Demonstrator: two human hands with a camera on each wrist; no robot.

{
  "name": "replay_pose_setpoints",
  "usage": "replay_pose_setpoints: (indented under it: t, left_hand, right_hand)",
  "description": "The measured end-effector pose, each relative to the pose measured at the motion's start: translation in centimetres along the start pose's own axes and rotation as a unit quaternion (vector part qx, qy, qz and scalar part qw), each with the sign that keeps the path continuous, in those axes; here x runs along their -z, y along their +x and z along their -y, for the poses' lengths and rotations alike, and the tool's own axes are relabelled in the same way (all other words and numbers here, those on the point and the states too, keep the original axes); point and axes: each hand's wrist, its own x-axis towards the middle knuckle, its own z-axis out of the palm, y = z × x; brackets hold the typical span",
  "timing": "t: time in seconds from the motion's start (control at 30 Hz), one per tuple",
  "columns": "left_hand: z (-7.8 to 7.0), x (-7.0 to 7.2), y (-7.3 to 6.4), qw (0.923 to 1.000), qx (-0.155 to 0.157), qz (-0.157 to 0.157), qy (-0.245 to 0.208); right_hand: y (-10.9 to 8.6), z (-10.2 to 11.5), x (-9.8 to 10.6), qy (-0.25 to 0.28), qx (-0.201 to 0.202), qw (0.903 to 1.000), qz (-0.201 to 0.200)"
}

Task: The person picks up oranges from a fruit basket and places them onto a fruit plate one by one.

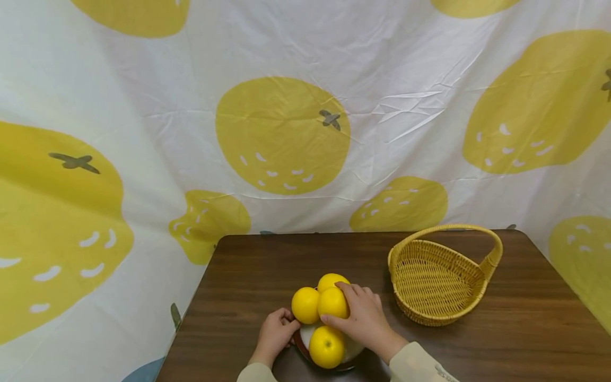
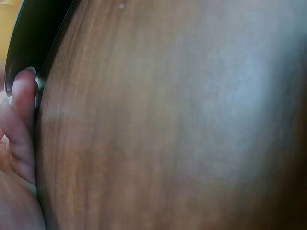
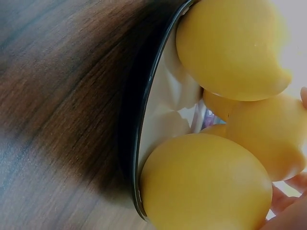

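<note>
A shallow dish (image 1: 352,350) with a dark rim and pale inside carries several yellow lemons near the table's front. My left hand (image 1: 276,335) pinches the dish's left rim, thumb above; in the left wrist view, curled fingers (image 2: 23,96) meet its dark underside. With thumb and fingers spread around it, my right hand (image 1: 365,315) holds the upper middle lemon (image 1: 332,303), which leans among the others. One lemon (image 1: 305,305) sits to its left, another (image 1: 333,281) behind it, and one (image 1: 326,347) in front. The right wrist view shows a lemon (image 3: 235,48) with a pointed tip.
A yellow wicker basket (image 1: 439,284) with a tall arched handle stands on the right of the dark wooden table (image 1: 267,260), its woven bottom showing. Behind and beside the table hangs a white cloth (image 1: 286,53) printed with large yellow fruit.
</note>
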Motion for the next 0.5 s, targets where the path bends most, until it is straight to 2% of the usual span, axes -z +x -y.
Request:
replay_pose_setpoints:
  t: [0.33, 0.5]
  left_hand:
    - [0.08, 0.07, 0.11, 1.0000, 0.003, 0.000, -0.002]
    - [0.09, 0.27, 0.00, 0.9995, 0.018, 0.007, -0.026]
  right_hand:
    - [-0.21, -0.13, 0.32, -0.001, 0.003, 1.0000, -0.004]
    - [-0.40, -0.62, 0.41, 0.010, 0.015, 0.9998, -0.008]
